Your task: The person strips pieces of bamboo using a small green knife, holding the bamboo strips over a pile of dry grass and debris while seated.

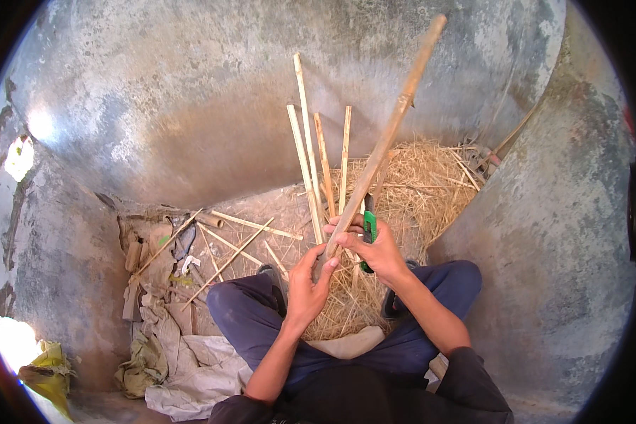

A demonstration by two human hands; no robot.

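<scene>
Fingers of my left hand (307, 283) wrap the lower end of the long pale bamboo stick (385, 141), which slants up and right. Right hand (378, 251) pinches that stick and a green-handled knife (368, 237) together. I judge splitting is underway; next the blade needs seating on the end. No containers visible: loose straw pile (417, 191), split bamboo strips (318, 169) against the grey concrete wall (191, 106).
</scene>
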